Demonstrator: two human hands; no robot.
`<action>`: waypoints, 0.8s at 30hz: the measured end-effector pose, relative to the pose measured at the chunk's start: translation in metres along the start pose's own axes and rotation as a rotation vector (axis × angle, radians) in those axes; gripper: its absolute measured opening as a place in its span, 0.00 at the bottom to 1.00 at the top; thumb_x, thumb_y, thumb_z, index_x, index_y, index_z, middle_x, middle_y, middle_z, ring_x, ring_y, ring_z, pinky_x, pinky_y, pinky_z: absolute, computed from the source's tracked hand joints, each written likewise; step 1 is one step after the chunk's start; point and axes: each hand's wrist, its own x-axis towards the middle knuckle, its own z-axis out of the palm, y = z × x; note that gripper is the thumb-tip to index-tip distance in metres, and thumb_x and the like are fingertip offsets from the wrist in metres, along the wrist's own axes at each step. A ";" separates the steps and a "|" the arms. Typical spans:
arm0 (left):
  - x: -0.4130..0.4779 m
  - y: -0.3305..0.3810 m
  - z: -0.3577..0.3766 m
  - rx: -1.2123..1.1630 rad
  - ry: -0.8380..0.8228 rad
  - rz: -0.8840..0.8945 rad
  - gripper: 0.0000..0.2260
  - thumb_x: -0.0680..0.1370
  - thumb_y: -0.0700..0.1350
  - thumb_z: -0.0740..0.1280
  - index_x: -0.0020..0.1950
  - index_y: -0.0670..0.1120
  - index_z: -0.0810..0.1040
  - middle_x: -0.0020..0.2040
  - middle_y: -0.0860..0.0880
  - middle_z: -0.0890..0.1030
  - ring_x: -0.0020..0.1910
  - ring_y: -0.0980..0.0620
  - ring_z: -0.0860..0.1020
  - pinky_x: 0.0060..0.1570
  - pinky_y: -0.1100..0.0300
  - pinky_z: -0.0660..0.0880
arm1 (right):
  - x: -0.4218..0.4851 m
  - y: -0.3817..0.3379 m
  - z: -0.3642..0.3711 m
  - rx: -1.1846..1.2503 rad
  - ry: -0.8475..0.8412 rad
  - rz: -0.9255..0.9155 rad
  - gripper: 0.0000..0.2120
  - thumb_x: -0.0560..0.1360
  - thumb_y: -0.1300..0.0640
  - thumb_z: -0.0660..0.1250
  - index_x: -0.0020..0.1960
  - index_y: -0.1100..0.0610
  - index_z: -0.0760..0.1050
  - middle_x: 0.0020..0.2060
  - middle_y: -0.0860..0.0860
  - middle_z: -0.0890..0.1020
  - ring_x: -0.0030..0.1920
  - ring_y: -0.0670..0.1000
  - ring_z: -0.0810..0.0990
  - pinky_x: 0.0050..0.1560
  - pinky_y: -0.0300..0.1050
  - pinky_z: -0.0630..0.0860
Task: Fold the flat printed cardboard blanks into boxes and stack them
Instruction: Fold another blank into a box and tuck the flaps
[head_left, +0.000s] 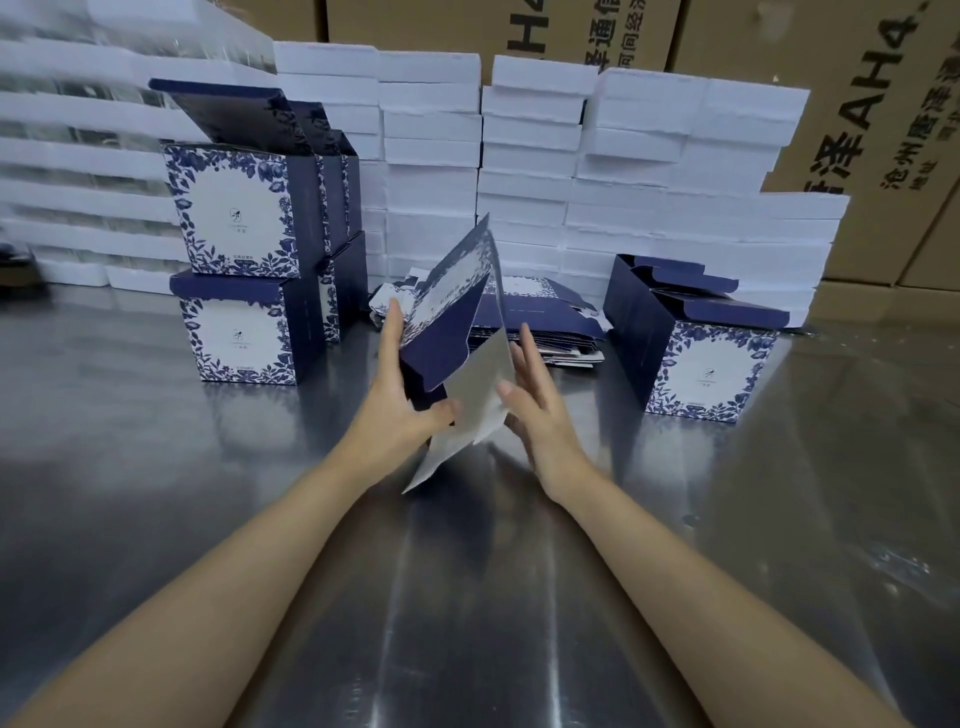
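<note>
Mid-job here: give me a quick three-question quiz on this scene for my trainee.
1. True or false: the left hand grips the half-folded blue floral cardboard blank.
2. On the shiny steel table, the pile of flat printed blanks lies: A) beyond the hands, B) at the near edge, C) at the far left.
3. Fill in: the lone folded blue floral box right of the right hand has its top ____.
Key: 1 true; 2 A; 3 open.

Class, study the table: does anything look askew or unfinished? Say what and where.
The pile of flat blanks at centre lies fanned unevenly. The upper left box and the lone right box have top flaps open.
</note>
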 end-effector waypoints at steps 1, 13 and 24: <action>0.000 -0.001 -0.002 -0.022 0.017 0.003 0.47 0.69 0.47 0.71 0.76 0.57 0.41 0.78 0.59 0.49 0.76 0.66 0.50 0.76 0.61 0.52 | 0.000 0.000 -0.001 -0.068 0.042 -0.060 0.34 0.74 0.52 0.69 0.75 0.39 0.57 0.74 0.43 0.64 0.72 0.39 0.64 0.63 0.33 0.69; 0.020 -0.018 -0.014 -0.421 0.353 -0.219 0.12 0.80 0.40 0.57 0.56 0.49 0.77 0.42 0.60 0.83 0.42 0.63 0.81 0.51 0.59 0.81 | 0.009 0.003 -0.024 -0.178 0.519 -0.138 0.20 0.76 0.66 0.63 0.29 0.54 0.63 0.26 0.44 0.63 0.30 0.43 0.60 0.33 0.41 0.58; 0.019 -0.020 -0.010 -0.363 0.412 -0.211 0.14 0.85 0.47 0.56 0.46 0.47 0.78 0.40 0.53 0.83 0.37 0.59 0.81 0.39 0.66 0.78 | 0.012 0.006 -0.039 -0.359 0.335 -0.190 0.22 0.77 0.74 0.57 0.54 0.52 0.81 0.36 0.46 0.73 0.38 0.44 0.74 0.47 0.40 0.73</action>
